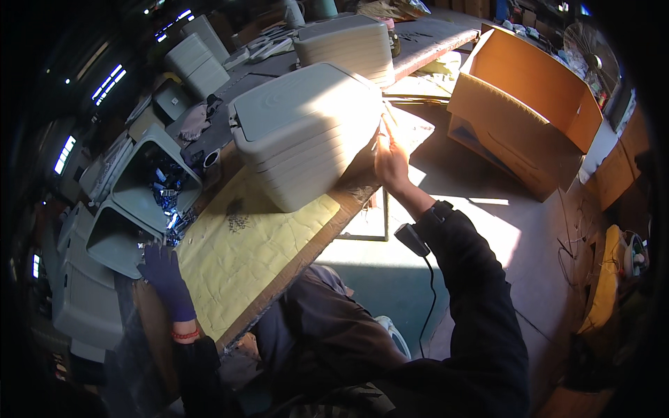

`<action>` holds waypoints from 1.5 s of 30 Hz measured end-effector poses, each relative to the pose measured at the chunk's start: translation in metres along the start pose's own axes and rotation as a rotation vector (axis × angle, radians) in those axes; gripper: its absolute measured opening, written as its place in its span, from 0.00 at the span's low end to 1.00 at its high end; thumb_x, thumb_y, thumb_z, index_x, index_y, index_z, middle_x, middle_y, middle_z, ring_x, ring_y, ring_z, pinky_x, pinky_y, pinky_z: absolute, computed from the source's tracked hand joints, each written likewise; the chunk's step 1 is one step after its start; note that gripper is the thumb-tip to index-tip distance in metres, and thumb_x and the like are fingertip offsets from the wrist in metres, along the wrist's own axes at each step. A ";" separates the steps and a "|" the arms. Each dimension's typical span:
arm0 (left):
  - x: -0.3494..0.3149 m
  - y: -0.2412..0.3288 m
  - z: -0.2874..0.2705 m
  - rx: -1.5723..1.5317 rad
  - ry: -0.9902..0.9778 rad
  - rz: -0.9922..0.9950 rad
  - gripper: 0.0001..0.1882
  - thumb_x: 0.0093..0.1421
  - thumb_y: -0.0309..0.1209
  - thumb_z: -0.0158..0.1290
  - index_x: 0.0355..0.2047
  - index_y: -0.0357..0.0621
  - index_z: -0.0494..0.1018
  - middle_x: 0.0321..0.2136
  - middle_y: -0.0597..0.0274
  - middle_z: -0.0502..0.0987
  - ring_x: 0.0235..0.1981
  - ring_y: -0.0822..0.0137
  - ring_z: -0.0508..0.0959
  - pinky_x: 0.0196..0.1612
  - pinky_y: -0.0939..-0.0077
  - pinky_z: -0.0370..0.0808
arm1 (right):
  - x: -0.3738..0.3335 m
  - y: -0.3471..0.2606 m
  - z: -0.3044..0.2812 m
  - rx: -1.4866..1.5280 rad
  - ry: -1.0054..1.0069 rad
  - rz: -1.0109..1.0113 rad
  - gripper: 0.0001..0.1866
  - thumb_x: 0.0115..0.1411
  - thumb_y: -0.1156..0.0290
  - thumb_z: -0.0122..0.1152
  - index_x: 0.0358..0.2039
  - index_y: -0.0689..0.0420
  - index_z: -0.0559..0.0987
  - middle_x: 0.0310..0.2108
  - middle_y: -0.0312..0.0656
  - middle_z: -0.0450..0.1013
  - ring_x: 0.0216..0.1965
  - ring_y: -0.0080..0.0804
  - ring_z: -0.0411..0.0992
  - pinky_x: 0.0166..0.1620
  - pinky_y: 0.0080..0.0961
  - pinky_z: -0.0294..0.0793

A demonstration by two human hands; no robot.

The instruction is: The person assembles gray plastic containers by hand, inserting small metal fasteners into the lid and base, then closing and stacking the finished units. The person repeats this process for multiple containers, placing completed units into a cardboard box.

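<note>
A tall stack of pale grey plastic lids (pixel 306 132) with rounded corners stands on the yellow-covered board (pixel 258 258) in front of me. My right hand (pixel 391 157), bare, lies against the stack's right side with its fingers stretched out. My left hand (pixel 166 279) wears a purple glove and is at the board's left edge, fingers apart, by the rim of a grey-green bin (pixel 115 240). Small shiny metal pieces (pixel 167 198) lie in and around the neighbouring bin (pixel 143 157); one shines close to the gloved fingertips. Whether those fingers touch it is unclear.
A second stack of lids (pixel 345 49) stands behind on the table. An open cardboard box (pixel 516 118) is at the right. A black device (pixel 412 240) with a cable hangs by my right forearm. More grey bins (pixel 198 66) stand at the far left.
</note>
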State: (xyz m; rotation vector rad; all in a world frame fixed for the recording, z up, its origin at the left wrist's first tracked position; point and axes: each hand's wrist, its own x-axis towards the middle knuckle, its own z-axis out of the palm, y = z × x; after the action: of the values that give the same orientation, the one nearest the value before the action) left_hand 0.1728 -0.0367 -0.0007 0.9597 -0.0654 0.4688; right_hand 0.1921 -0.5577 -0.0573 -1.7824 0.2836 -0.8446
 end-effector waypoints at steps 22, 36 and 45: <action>-0.341 0.233 -0.129 1.020 0.663 -0.192 0.19 0.73 0.37 0.46 0.53 0.37 0.76 0.45 0.54 0.82 0.47 0.61 0.81 0.53 0.69 0.75 | -0.326 -0.310 0.134 1.213 -1.988 -0.310 0.18 0.60 0.80 0.60 0.51 0.65 0.77 0.51 0.48 0.79 0.54 0.36 0.77 0.60 0.32 0.72; -0.751 0.231 -0.250 0.591 1.630 0.312 0.30 0.72 0.47 0.48 0.68 0.45 0.64 0.59 0.62 0.74 0.57 0.66 0.77 0.54 0.69 0.74 | -0.728 -0.326 0.220 0.555 -2.675 0.042 0.14 0.65 0.71 0.62 0.50 0.61 0.78 0.38 0.38 0.79 0.43 0.30 0.79 0.49 0.26 0.78; -0.705 0.296 -0.442 0.863 1.407 0.323 0.30 0.75 0.41 0.41 0.74 0.47 0.53 0.70 0.56 0.61 0.72 0.59 0.58 0.70 0.65 0.59 | -0.926 -0.393 0.323 0.509 -2.657 0.433 0.33 0.60 0.79 0.44 0.69 0.57 0.63 0.72 0.43 0.56 0.66 0.45 0.64 0.62 0.42 0.70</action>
State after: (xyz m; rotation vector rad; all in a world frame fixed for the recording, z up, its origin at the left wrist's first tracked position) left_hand -0.6494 0.2091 -0.2101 1.2483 1.3635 1.4492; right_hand -0.3402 0.3521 -0.1286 -0.9317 -1.1084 1.7722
